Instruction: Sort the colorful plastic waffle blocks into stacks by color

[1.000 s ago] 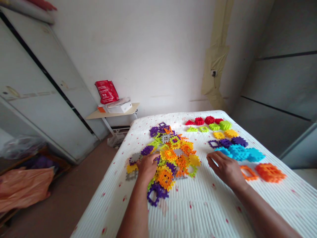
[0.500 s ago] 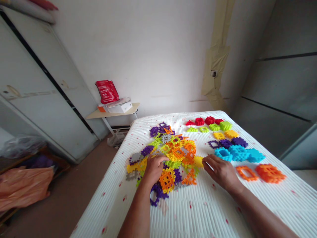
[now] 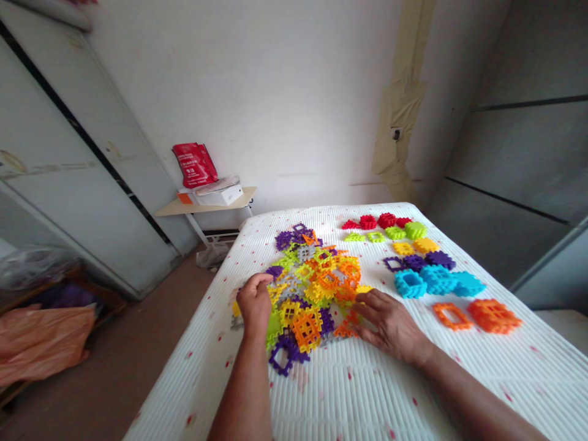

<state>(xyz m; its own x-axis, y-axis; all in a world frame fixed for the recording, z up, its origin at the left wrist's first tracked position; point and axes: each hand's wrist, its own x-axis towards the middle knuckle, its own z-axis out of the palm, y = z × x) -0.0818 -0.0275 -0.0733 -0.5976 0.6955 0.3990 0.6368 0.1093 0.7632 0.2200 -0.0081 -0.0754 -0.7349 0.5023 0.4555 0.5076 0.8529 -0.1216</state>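
A mixed pile of plastic interlocking tiles [image 3: 307, 329] in orange, yellow, purple, green and grey lies on the white ribbed cover. My left hand [image 3: 255, 303] is at the pile's left edge, its fingers curled closed; whatever they may hold is hidden. Over the right edge of the pile, my right hand [image 3: 388, 321] has its fingers apart. Its fingertips reach an orange triangular tile [image 3: 345, 326], and a yellow tile [image 3: 364, 288] shows just beyond them.
Sorted by colour on the right are red tiles [image 3: 368, 222], green tiles [image 3: 415, 229], yellow tiles [image 3: 425, 245], purple tiles [image 3: 440, 260], light blue tiles [image 3: 438, 280] and orange tiles [image 3: 495, 316]. A small side table [image 3: 174, 208] with a red bag [image 3: 195, 165] stands by the wall.
My left hand has moved left across the pile to its edge. My right hand has shifted slightly left and nearer, onto the pile's right side, with its fingers more spread.
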